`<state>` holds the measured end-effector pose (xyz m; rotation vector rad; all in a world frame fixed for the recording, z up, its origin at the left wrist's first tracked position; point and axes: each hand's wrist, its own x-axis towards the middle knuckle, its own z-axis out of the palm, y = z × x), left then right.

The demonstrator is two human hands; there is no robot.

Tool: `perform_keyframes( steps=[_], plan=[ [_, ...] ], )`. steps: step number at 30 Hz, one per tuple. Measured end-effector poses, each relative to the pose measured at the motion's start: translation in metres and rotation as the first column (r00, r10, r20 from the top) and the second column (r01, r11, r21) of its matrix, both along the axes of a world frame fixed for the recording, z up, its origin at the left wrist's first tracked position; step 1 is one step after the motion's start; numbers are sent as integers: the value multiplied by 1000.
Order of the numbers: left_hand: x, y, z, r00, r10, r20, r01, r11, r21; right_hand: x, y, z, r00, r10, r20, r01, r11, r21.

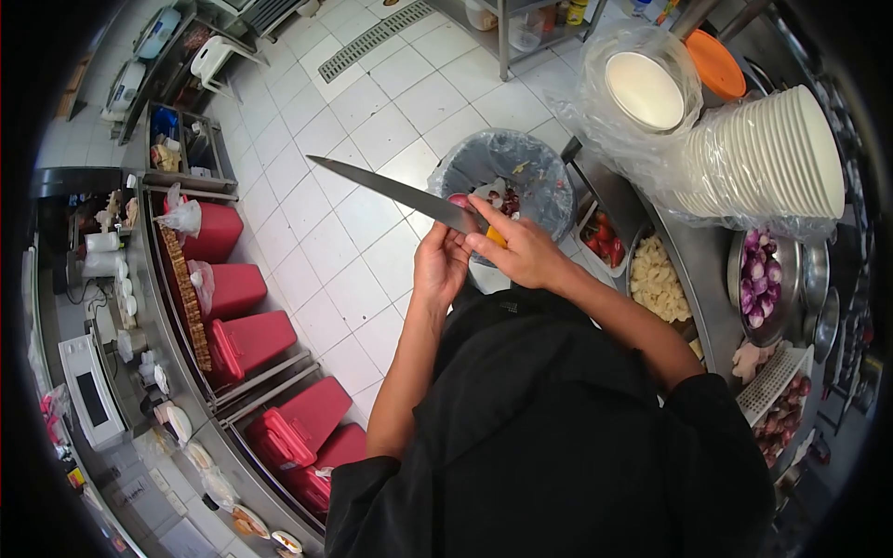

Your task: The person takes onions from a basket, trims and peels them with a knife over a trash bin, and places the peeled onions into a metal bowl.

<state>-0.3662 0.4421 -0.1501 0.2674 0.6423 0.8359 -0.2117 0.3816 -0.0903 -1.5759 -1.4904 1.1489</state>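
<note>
My right hand (523, 249) is wrapped around the yellow handle (497, 236) of a large kitchen knife (395, 191), its index finger lying along the blade. The long blade points up and to the left. Close under the blade is my left hand (441, 264), its fingers curled around a red onion (457, 200) that shows just past the blade's upper edge. The blade hides most of the onion. Below both hands stands a bin (549, 177) lined with a grey plastic bag, with dark red onion peels (505, 201) inside.
On the right-hand counter are a bowl of peeled red onions (761, 279), a container of pale peeled pieces (656, 279), and stacked white tubs (753, 158) in plastic. A tray of red vegetables (603, 244) sits beside the bin. Red lidded bins (251, 344) line the left counter.
</note>
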Motion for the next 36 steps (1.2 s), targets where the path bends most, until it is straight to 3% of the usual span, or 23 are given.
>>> perform_keyframes(
  steps=[19, 22, 34, 36],
  plan=[
    [11, -3, 10, 999, -24, -31, 23, 999, -33, 3, 0, -10, 1000, -16, -19, 17, 998, 68],
    [13, -4, 11, 998, 5, -56, -10, 996, -89, 5, -1, -6, 999, 13, 52, -14, 1000, 12],
    [11, -1, 8, 998, -52, -28, 51, 998, -27, 8, -1, 0, 998, 12, 65, -11, 1000, -11],
    [11, -2, 13, 992, -51, -119, 48, 998, -28, 9, 0, -3, 998, 3, 70, -2, 1000, -15]
  ],
)
